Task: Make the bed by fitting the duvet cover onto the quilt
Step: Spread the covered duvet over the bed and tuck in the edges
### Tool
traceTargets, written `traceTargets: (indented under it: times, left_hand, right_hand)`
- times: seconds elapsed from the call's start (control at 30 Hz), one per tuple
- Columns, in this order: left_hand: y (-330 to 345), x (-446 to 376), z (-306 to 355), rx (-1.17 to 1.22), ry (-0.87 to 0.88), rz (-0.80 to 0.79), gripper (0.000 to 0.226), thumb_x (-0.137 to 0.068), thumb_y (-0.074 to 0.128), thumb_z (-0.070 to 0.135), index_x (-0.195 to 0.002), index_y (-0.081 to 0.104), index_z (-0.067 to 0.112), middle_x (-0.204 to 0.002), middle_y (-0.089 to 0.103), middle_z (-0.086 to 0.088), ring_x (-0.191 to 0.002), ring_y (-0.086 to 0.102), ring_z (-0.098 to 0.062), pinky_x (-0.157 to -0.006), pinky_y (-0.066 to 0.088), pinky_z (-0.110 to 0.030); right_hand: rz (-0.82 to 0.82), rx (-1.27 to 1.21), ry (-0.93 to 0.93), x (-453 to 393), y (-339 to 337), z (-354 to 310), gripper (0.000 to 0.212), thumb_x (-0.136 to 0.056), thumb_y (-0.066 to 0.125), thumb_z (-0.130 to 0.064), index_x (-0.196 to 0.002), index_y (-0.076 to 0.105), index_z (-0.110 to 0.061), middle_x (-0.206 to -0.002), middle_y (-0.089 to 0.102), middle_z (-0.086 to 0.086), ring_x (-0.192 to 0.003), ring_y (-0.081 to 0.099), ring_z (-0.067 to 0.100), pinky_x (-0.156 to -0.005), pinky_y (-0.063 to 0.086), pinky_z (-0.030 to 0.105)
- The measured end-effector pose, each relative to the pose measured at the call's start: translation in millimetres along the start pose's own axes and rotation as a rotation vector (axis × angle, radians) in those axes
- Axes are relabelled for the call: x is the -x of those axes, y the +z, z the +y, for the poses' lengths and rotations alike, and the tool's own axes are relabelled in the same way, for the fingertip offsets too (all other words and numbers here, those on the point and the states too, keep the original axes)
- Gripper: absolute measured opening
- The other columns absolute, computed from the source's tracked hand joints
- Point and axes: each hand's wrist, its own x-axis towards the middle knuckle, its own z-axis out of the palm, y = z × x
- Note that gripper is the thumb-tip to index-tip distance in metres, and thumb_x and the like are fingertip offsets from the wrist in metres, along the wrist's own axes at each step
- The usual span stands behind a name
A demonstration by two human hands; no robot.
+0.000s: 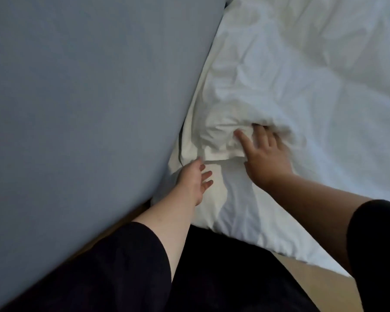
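the grey-blue mattress point(81, 104) fills the left of the view, its bare sheet smooth, and the white bedding lies heaped against its edge, spilling right and down toward the pale floor point(313, 287). most of that white mass looks like the duvet cover point(313, 91), rumpled and loose, likely because the quilt is not yet spread evenly inside; the picture is soft, so i cannot tell cover from quilt with any certainty. a bunched corner point(221, 136) sits just beside the mattress edge, gathered into tight folds as if it is the part being worked into place. the right hand point(263, 154) rests on that bunch, thumb out and fingers curling into the fabric, apparently gripping it to hold the corner. the left hand point(195, 179) is open, fingers relaxed and spread, near the fold below the bunch and not clearly touching it, probably reaching to take hold of the edge.
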Motion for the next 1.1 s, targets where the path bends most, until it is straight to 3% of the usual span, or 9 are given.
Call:
traceTargets:
  times: [0.13, 0.27, 0.37, 0.5, 0.63, 0.73, 0.83, 0.93, 1.1]
  left_hand:
    - [0, -11, 8, -0.092, -0.112, -0.019, 0.043, -0.104, 0.047, 0.045, -0.122, 0.058, 0.009, -0.117, 0.065, -0.008, -0.102, 0.065, -0.028, -0.098, 0.051, -0.044]
    - [7, 0, -7, -0.242, -0.311, -0.217, 0.085, -0.095, 0.026, 0.076, -0.124, 0.058, 0.003, -0.117, 0.070, -0.010, -0.105, 0.068, -0.030, -0.108, 0.043, -0.049]
    - [25, 4, -17, 0.162, -0.297, -0.280, 0.108, -0.080, 0.036, 0.090, -0.151, 0.036, 0.008, -0.141, 0.056, -0.012, -0.122, 0.059, -0.037, -0.109, 0.039, -0.057]
    - [55, -1, 19, 0.699, 0.132, -0.355, 0.082, -0.082, 0.042, 0.084, -0.137, 0.056, 0.025, -0.128, 0.068, -0.007, -0.122, 0.062, -0.034, -0.102, 0.049, -0.053]
    - [79, 24, 79, 0.278, 0.335, -0.494, 0.064, -0.093, 0.054, 0.058, -0.145, 0.051, 0.019, -0.142, 0.059, -0.010, -0.131, 0.054, -0.031, -0.111, 0.041, -0.051]
    - [97, 52, 100, -0.240, 0.355, -0.460, 0.046, -0.081, 0.080, 0.041, -0.119, 0.069, 0.017, -0.115, 0.075, -0.006, -0.113, 0.067, -0.029, -0.105, 0.048, -0.049]
    - [109, 92, 116, -0.900, 0.373, -0.271, 0.095, -0.056, 0.086, 0.068, -0.134, 0.061, 0.018, -0.130, 0.065, 0.006, -0.120, 0.063, -0.021, -0.107, 0.045, -0.037]
    - [124, 111, 118, -1.379, 0.503, 0.008, 0.088, -0.074, 0.077, 0.063, -0.145, 0.049, 0.021, -0.140, 0.055, 0.007, -0.132, 0.052, -0.024, -0.099, 0.040, -0.029]
    - [125, 123, 93, -1.476, 0.581, 0.236, 0.033, -0.087, 0.057, 0.020, -0.119, 0.062, 0.010, -0.125, 0.065, -0.015, -0.111, 0.061, -0.034, -0.087, 0.049, -0.032]
  right_hand:
    - [0.054, -0.384, 0.098, -31, -16, 32, 0.036, -0.091, 0.058, -0.018, -0.126, 0.064, -0.026, -0.139, 0.053, 0.013, -0.130, 0.045, 0.038, -0.108, 0.038, 0.044]
    - [0.100, -0.751, 0.202, -21, -52, 47, 0.030, -0.093, 0.048, -0.010, -0.107, 0.071, -0.025, -0.108, 0.069, -0.004, -0.108, 0.060, 0.020, -0.087, 0.043, 0.029]
    - [0.315, -1.025, 0.310, 17, -89, 46, 0.028, -0.093, 0.047, -0.010, -0.092, 0.069, -0.027, -0.087, 0.067, -0.017, -0.087, 0.061, 0.003, -0.074, 0.047, 0.017]
    - [0.360, -1.043, 0.326, 63, -112, 61, 0.034, -0.090, 0.045, -0.001, -0.086, 0.068, -0.025, -0.078, 0.066, -0.015, -0.074, 0.059, 0.000, -0.064, 0.045, 0.009]
    - [-0.101, -0.695, 0.232, 69, -90, 95, 0.032, -0.094, 0.051, -0.013, -0.091, 0.061, -0.043, -0.082, 0.069, -0.012, -0.079, 0.064, 0.010, -0.067, 0.048, 0.024]
    - [-0.399, -0.510, 0.129, 56, -79, 111, 0.024, -0.099, 0.053, -0.027, -0.115, 0.063, -0.041, -0.100, 0.072, -0.008, -0.089, 0.064, 0.017, -0.080, 0.051, 0.032]
    - [-0.498, -0.480, 0.020, 47, -79, 121, 0.030, -0.098, 0.055, -0.029, -0.121, 0.063, -0.046, -0.109, 0.067, -0.017, -0.099, 0.061, 0.011, -0.087, 0.048, 0.028]
    - [-0.423, -0.447, -0.207, 54, -85, 119, 0.015, -0.092, 0.055, -0.031, -0.098, 0.068, -0.034, -0.093, 0.068, -0.015, -0.089, 0.061, 0.010, -0.079, 0.048, 0.028]
    - [0.103, -0.503, -0.401, 86, -88, 113, 0.016, -0.086, 0.056, -0.033, -0.094, 0.069, -0.038, -0.085, 0.052, -0.021, -0.079, 0.055, 0.009, -0.080, 0.041, 0.024]
